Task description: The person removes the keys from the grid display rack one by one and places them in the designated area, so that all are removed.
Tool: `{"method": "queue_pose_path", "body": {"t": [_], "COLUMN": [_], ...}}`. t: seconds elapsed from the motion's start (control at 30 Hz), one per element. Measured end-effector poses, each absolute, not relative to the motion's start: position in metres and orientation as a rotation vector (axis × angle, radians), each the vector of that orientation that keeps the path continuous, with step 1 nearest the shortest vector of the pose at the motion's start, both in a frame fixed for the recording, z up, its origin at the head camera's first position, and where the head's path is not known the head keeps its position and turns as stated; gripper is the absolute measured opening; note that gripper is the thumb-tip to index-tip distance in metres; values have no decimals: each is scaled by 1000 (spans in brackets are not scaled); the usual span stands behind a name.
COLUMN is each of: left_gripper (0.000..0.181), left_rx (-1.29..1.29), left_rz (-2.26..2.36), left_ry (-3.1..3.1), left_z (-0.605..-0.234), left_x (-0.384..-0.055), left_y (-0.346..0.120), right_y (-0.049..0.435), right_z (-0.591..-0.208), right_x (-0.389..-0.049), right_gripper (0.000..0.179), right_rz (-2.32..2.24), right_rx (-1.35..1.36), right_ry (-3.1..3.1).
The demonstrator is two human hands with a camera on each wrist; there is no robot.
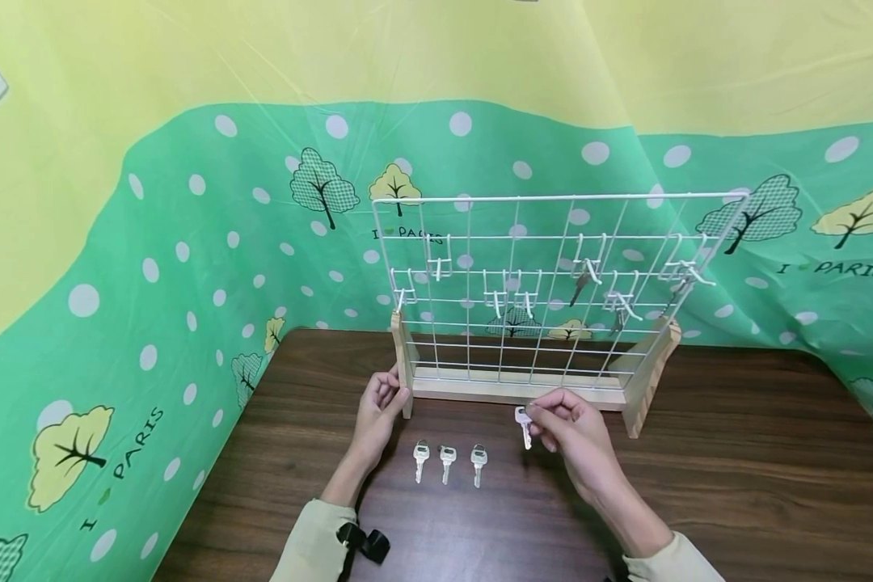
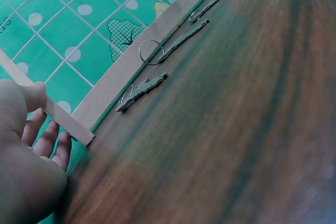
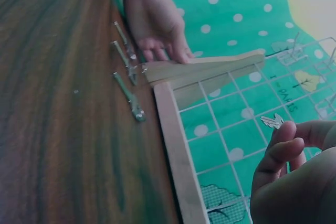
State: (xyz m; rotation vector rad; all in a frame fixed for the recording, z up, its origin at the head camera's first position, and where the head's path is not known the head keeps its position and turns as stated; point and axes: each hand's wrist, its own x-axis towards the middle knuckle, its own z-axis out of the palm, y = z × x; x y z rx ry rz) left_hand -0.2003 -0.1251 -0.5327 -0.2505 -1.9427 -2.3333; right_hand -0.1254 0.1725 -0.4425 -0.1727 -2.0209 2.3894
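A white wire grid rack [image 1: 469,303] on a wooden stand rises from the table in the head view. My left hand [image 1: 376,414] grips the stand's left wooden leg [image 1: 405,364], thumb on one side and fingers on the other. Between thumb and fingers my right hand [image 1: 576,436] pinches a silver key [image 1: 524,427], held in front of the stand's base bar. Three more keys with rings lie in a row on the table: a left key [image 1: 421,462], a middle key [image 1: 447,465] and a right key [image 1: 478,466].
White wire hooks [image 1: 527,301] are clipped on the grid. Keys hang on several right-hand hooks, one a dark key [image 1: 579,287]. The brown wooden table [image 1: 276,485] meets a green and yellow patterned cloth [image 1: 189,307] at the back and left.
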Motion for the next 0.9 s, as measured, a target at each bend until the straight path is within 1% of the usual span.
{"method": "queue_pose_path", "body": {"t": [0.37, 0.67, 0.9], "left_gripper": [27, 26, 26], "left_rx": [-250, -253, -247], "left_rz": [-2339, -2345, -2346], "left_ry": [-1933, -1921, -1920], "left_z": [-533, -533, -532], "left_x": [-200, -199, -200], "left_y": [-124, -124, -123], "right_y": [177, 179, 178], "right_z": [-461, -477, -489], "right_x": [-123, -120, -118], "right_gripper": [9, 15, 9], "right_rz": [2372, 2393, 2364], "right_rx": [-240, -229, -184], "right_ry": [-2144, -2261, -2369]}}
